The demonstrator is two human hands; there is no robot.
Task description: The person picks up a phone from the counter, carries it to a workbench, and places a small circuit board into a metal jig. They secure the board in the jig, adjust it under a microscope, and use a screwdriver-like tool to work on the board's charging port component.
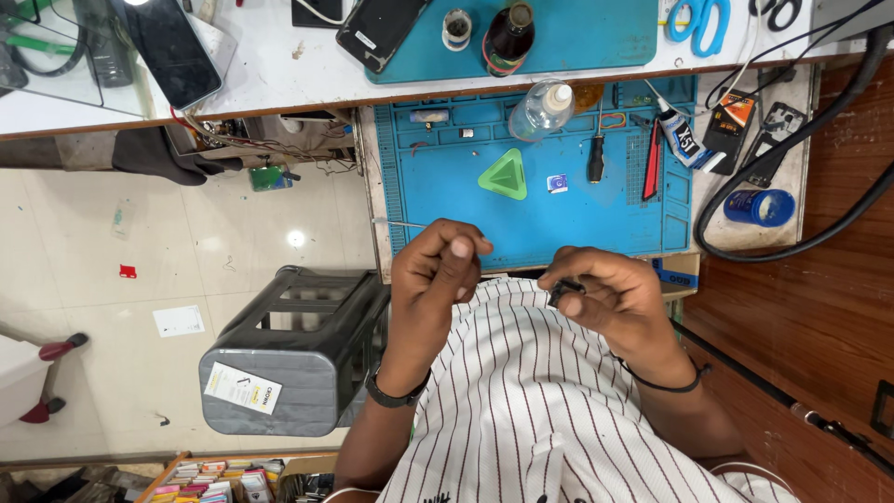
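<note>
Over your lap, just short of the blue repair mat (521, 200), your left hand (438, 275) is pinched shut on thin tweezers (399, 224) whose tip pokes out leftward past the desk edge. Your right hand (610, 298) is closed around a small black part (565, 292). Risk: nothing but your striped shirt (531, 391) lies beneath, so a loosened pinch likely drops the part floorward near the grey stool (298, 359).

shirt: white short-sleeved striped shirt (549, 410), thin dark vertical stripes
left wrist: dark band-style wristwatch (396, 393)
right wrist: thin black cord bracelet (663, 383)
</note>
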